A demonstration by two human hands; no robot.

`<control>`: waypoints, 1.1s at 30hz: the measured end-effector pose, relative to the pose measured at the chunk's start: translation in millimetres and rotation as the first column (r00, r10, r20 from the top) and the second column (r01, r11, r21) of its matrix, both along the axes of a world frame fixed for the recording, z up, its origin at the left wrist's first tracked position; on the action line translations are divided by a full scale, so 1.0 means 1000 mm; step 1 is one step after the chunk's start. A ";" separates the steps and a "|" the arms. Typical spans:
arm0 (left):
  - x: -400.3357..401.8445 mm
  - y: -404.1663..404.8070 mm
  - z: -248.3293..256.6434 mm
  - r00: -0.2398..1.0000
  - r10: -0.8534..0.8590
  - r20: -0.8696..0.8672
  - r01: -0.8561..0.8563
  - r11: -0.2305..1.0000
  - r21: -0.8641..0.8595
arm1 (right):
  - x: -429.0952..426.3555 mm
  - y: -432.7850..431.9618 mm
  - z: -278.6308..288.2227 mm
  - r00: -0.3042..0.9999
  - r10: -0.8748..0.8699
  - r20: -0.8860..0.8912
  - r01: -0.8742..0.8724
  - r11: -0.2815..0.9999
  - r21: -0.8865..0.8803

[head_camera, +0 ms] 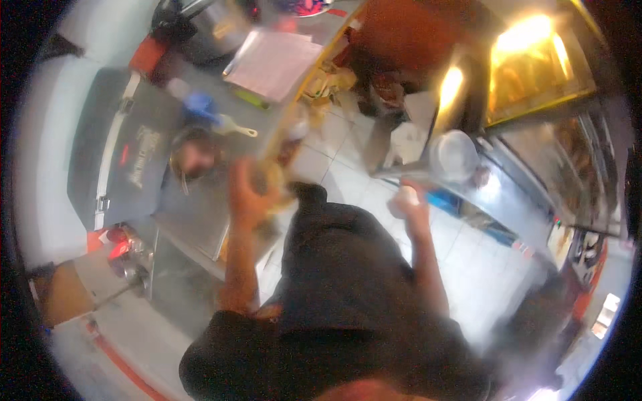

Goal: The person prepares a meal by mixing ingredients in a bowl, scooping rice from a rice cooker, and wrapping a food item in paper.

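Motion blur softens both of my hands. My left hand (252,193) is at the edge of the grey counter (198,210), its fingers curved beside a blurred yellowish shape; whether it grips this I cannot tell. In my right hand (412,205) is a small white object (410,194), too blurred to name, held over the tiled floor side. Just beyond that hand stands a white round container (454,155). Left of my left hand, a round bowl-like vessel (194,154) with blurred pinkish content rests on the counter.
A dark box (140,150) with a white band and latches stands at the left. On the counter lie a pale-handled utensil (238,128), a blue item (200,104) and paper sheets (276,60). A lit display case (541,75) is at right, above a metal counter (511,195). White floor tiles (346,135) lie between.
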State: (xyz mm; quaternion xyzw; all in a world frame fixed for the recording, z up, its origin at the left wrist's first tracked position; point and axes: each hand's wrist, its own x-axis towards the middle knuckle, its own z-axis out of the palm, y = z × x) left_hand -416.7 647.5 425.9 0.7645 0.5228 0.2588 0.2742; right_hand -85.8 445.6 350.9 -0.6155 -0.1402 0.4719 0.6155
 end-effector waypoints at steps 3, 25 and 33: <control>0.084 -0.061 -0.004 0.966 -0.259 -0.005 0.257 0.960 -0.108 | 0.024 -0.103 0.002 0.970 -0.239 -0.041 0.239 0.971 -0.003; 0.571 -0.292 -0.326 0.524 -0.838 -0.150 0.727 0.532 -0.435 | -0.003 -0.501 0.001 -0.060 -0.994 0.095 0.947 -0.087 -0.309; 0.657 -0.307 -0.386 0.524 -0.691 -0.498 0.469 0.722 -0.509 | 0.028 -0.489 0.035 -0.052 -0.967 0.250 0.877 -0.164 -0.452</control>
